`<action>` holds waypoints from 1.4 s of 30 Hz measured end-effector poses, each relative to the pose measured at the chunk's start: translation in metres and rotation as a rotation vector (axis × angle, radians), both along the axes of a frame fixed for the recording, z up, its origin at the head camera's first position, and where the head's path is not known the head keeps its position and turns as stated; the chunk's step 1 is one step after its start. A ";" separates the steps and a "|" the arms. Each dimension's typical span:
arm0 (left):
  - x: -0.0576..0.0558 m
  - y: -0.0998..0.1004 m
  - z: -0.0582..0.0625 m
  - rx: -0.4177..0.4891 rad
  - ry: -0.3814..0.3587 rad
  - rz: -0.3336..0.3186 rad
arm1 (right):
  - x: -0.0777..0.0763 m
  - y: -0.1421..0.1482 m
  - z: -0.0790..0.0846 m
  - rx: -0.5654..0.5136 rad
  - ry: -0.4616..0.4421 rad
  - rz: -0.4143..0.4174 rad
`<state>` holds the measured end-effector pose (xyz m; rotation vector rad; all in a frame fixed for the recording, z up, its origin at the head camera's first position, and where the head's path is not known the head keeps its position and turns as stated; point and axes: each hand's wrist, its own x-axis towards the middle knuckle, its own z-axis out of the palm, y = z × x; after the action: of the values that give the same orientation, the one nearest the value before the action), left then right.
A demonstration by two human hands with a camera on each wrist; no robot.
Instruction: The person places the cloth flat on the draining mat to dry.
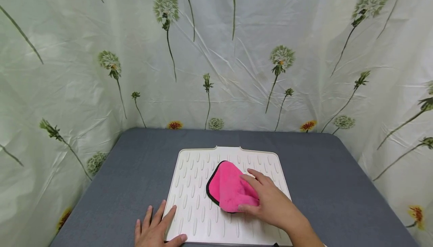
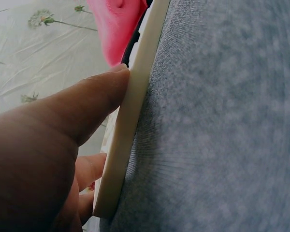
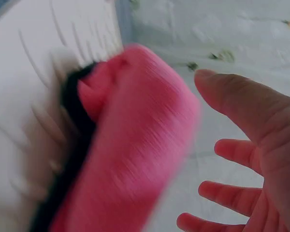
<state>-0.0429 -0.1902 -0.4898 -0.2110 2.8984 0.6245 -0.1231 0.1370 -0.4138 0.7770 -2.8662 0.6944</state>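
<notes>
A pink plush cloth (image 1: 231,187) with black edging lies folded on a white ridged board (image 1: 194,220). Over the cloth's right side is my right hand (image 1: 272,202), thumb and fingers spread apart. In the right wrist view the thumb (image 3: 246,96) and fingertips stand off from the folded pink cloth (image 3: 140,135). At the board's near left corner my left hand (image 1: 152,232) rests with its fingers spread. Its thumb (image 2: 92,99) touches the board's front edge (image 2: 128,121) in the left wrist view, where part of the cloth (image 2: 117,26) also shows.
The board lies on a dark grey cloth-covered table (image 1: 145,168), whose surface extends on both sides and behind. A pale curtain (image 1: 236,70) printed with dandelions hangs at the back and sides. A small black item (image 1: 276,244) shows at the board's front edge.
</notes>
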 end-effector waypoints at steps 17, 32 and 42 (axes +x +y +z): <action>-0.002 -0.003 0.009 -0.008 -0.048 -0.020 | 0.018 0.060 -0.016 -0.136 0.135 -0.234; -0.035 0.033 0.046 -0.008 0.486 -0.145 | 0.016 0.049 -0.042 -0.146 0.116 -0.294; -0.067 0.054 0.040 -0.073 0.439 -0.200 | 0.006 0.044 -0.047 -0.135 0.119 -0.309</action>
<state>-0.1098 -0.1360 -0.4493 0.2371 3.3035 0.5921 -0.1170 0.1814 -0.4603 0.3347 -2.7105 0.7600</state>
